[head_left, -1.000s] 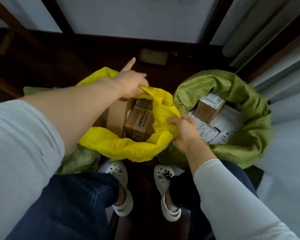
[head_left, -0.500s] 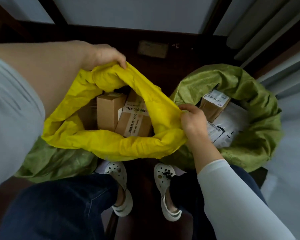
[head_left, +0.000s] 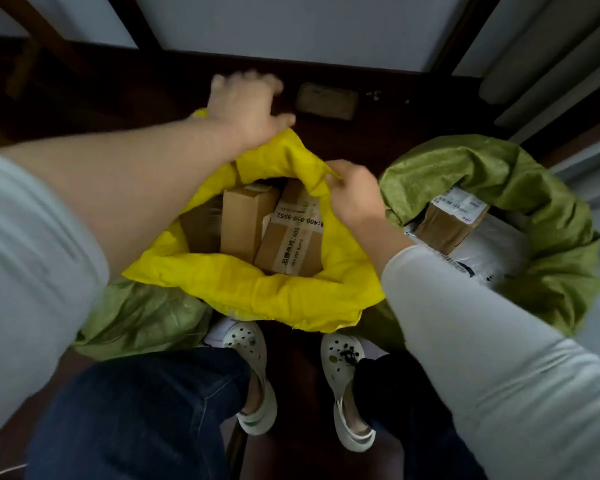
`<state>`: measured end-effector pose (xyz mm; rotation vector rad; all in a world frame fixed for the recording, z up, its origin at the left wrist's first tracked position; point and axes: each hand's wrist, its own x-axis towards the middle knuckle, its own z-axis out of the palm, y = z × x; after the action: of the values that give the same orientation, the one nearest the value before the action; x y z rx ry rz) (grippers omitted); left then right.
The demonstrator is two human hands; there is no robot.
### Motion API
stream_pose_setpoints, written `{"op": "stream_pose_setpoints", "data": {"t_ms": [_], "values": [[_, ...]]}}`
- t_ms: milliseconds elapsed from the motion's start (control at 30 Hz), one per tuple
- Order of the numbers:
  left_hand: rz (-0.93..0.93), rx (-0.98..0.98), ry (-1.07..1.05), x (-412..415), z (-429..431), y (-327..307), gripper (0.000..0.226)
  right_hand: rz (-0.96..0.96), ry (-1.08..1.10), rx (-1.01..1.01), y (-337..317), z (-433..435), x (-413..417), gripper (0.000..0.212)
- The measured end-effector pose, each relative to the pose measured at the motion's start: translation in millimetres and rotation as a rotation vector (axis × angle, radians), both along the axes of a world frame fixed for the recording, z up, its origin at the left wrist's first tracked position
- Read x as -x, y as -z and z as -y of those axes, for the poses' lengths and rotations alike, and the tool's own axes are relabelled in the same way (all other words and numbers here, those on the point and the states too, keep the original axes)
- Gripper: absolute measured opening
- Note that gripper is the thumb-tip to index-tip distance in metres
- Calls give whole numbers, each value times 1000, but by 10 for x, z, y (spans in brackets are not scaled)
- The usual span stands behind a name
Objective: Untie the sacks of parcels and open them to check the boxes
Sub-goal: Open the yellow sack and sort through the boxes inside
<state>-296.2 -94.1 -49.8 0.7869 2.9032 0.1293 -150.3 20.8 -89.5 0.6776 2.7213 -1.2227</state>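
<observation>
An open yellow sack stands in front of my feet. Inside it are brown cardboard boxes: a plain upright box and a box with printed tape. My left hand is blurred over the sack's far rim, with its fingers spread forward and the heel of the hand against the yellow fabric. My right hand pinches the right far part of the rim. To the right, a green sack lies open, showing a labelled brown box on white mailer bags.
Another green sack lies crumpled under the yellow one at the left. My white clogs stand on the dark wooden floor just behind the sacks. A wall with dark trim runs along the far side, and pale pipes stand at the far right.
My left hand has left the far-left rim and swung right to the middle of the far rim. My right hand has climbed the right rim toward the far side, narrowing the mouth.
</observation>
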Motion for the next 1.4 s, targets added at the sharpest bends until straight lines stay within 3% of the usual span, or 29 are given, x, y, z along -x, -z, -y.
{"op": "stream_pose_setpoints", "data": {"t_ms": [33,100,200,267,333,433,600,667,733,800,900,967,1033,1067,1100,1167,1233,1300,1400], "values": [[-196,-81,58,-106,56,-26,49,-4,36,79,5,-75,43,30],[-297,-151,161,-273,223,21,55,9,98,177,3,-201,91,23],[-77,127,238,-352,481,280,80,57,159,262,-22,-229,86,30],[21,186,164,-346,560,429,74,90,196,294,-25,-238,90,36],[103,92,67,-319,570,467,52,130,215,318,1,-250,112,39],[350,-140,-82,-252,552,423,47,143,239,310,51,-283,154,39],[617,-345,-360,-48,524,380,57,175,154,62,231,-405,219,31],[702,-405,-531,8,525,455,67,208,63,-142,284,-393,217,34],[709,-411,-686,33,510,512,78,103,-92,-406,261,-303,208,39],[672,-372,-788,37,506,545,84,27,-255,-546,179,-176,207,51],[597,-344,-870,45,529,595,77,283,-418,-598,180,-76,192,63],[448,-257,-757,5,540,611,59,343,-369,-506,225,-83,161,54],[140,-185,-480,-171,489,498,39,310,-308,-396,225,-114,122,49],[16,-243,-321,-304,442,417,32,301,-290,-342,205,-129,102,48],[9,-335,-167,-452,382,321,29,304,-273,-295,171,-139,81,49],[302,-405,63,-790,262,180,38,338,-239,-296,88,-143,28,59],[603,-104,248,-1102,163,96,73,413,-224,-449,-8,-112,-44,78],[655,196,399,-1322,152,88,94,531,-210,-578,-100,-51,-129,96],[562,311,466,-1605,244,153,79,701,-147,-560,-131,26,-260,115]]}}
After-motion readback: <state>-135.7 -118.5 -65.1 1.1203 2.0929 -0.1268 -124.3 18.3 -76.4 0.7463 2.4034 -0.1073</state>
